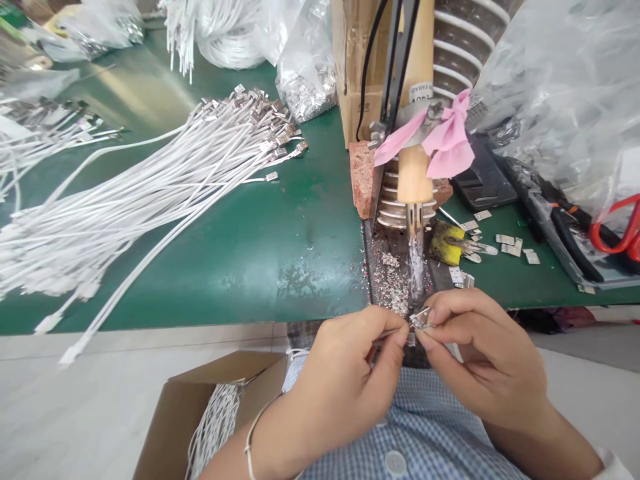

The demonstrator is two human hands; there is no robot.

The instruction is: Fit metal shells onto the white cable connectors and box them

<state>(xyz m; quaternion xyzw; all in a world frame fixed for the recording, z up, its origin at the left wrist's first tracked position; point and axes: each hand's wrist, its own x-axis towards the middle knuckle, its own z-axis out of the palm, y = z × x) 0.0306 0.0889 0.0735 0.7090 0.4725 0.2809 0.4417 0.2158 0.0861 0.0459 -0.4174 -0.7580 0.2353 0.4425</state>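
Observation:
Just in front of the table edge, my left hand [357, 360] is closed in a pinch on what looks like a thin cable end, mostly covered by the fingers. My right hand [483, 353] pinches a small silver metal connector piece [421, 319] between thumb and fingers. The fingertips of both hands nearly meet at this piece. Directly beyond them a soldering iron [416, 180] points down toward me, its wooden handle tied with a pink cloth strip [450, 143]. Its whitish tip [416, 267] ends a little above the connector piece.
A bundle of white cables [150, 193] with metal plugs lies on the green table [300, 267] at left. Right of the iron are a yellow sponge [447, 243], loose metal shells [510, 245], a phone [483, 177] and red-handled scissors [617, 230]. A cardboard box [173, 413] holding cables stands below.

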